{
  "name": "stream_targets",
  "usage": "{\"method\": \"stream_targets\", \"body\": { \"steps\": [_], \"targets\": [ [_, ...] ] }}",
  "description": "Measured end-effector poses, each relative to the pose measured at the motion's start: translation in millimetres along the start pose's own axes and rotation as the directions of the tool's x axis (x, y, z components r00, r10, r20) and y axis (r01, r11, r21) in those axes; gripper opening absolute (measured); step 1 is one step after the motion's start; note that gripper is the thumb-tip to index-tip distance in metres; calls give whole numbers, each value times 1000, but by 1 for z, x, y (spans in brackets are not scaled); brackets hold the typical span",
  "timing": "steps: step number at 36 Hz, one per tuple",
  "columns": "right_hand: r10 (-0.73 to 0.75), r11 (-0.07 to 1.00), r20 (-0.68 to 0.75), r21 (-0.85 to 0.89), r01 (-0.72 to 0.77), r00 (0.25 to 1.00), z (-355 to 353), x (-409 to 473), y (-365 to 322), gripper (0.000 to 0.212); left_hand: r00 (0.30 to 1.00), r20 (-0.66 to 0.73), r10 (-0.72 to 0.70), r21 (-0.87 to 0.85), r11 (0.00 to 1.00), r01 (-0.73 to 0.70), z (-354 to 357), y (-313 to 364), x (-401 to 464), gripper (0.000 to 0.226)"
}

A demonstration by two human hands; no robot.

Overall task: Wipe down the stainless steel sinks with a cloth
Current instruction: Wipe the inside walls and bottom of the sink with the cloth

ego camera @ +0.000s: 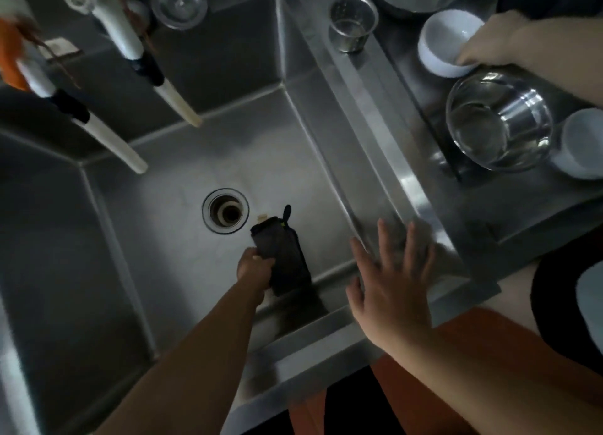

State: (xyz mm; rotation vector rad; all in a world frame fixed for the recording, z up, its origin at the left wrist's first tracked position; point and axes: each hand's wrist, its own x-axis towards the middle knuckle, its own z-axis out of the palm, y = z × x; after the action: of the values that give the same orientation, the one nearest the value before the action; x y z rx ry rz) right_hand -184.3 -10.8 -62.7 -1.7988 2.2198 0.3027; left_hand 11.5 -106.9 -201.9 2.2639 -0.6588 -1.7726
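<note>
A deep stainless steel sink fills the middle of the view, with a round drain in its floor. Down inside the basin, my left hand grips a dark folded cloth against the floor near the front wall, just right of the drain. My right hand is open with fingers spread, over the sink's front right corner and the rim there.
Two white faucet spouts hang over the back of the sink. On the right counter stand a steel bowl, white bowls and a perforated steel cup. Another person's hand holds the white bowl's rim.
</note>
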Motion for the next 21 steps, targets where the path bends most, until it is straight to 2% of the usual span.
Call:
{"method": "stream_targets", "body": {
  "steps": [2, 4, 5, 6, 7, 8, 10, 11, 13, 15, 18, 21],
  "targets": [
    [-118, 989, 32, 89, 115, 993, -2, 6, -9, 70, 1000, 5, 3, -58, 998, -3, -4, 6, -9, 22],
    [-213, 905, 59, 387, 174, 975, -2, 15, -28, 67, 999, 32, 6, -97, 995, -3, -10, 14, -17, 22],
    [-198, 804, 125, 588, 89, 972, -2, 23, -40, 67, 999, 48, 11, -111, 994, -6, -13, 18, -21, 24],
    [-152, 653, 243, 752, -87, 958, -3, 34, -51, 70, 998, 57, 24, -120, 993, -17, -17, 21, -24, 25],
    [-112, 470, 387, 832, -294, 915, -3, 47, -63, 75, 997, 62, 41, -126, 992, -33, -21, 24, -28, 26],
    [-107, 316, 528, 822, -474, 843, -3, 60, -74, 81, 996, 63, 57, -119, 992, -50, -25, 27, -33, 28],
    [-174, 166, 695, 719, -675, 698, 0, 83, -92, 84, 992, 64, 110, -103, 989, -103, -31, 30, -42, 32],
    [-223, 120, 733, 674, -729, 642, 3, 91, -101, 77, 987, 68, 145, -106, 985, -137, -35, 29, -45, 32],
    [-279, 34, 780, 591, -806, 561, 6, 102, -111, 50, 968, 91, 232, -89, 970, -224, -39, 27, -52, 34],
    [-278, -8, 790, 567, -824, 547, 12, 108, -120, 26, 941, 115, 317, -40, 948, -314, -42, 25, -56, 39],
    [-211, 48, 798, 585, -809, 564, 23, 118, -123, 8, 926, 142, 351, 22, 934, -357, -48, 22, -53, 45],
    [-194, 51, 806, 577, -815, 559, 37, 132, -116, 15, 909, 212, 359, 100, 917, -386, -56, 22, -46, 41]
  ]
}}
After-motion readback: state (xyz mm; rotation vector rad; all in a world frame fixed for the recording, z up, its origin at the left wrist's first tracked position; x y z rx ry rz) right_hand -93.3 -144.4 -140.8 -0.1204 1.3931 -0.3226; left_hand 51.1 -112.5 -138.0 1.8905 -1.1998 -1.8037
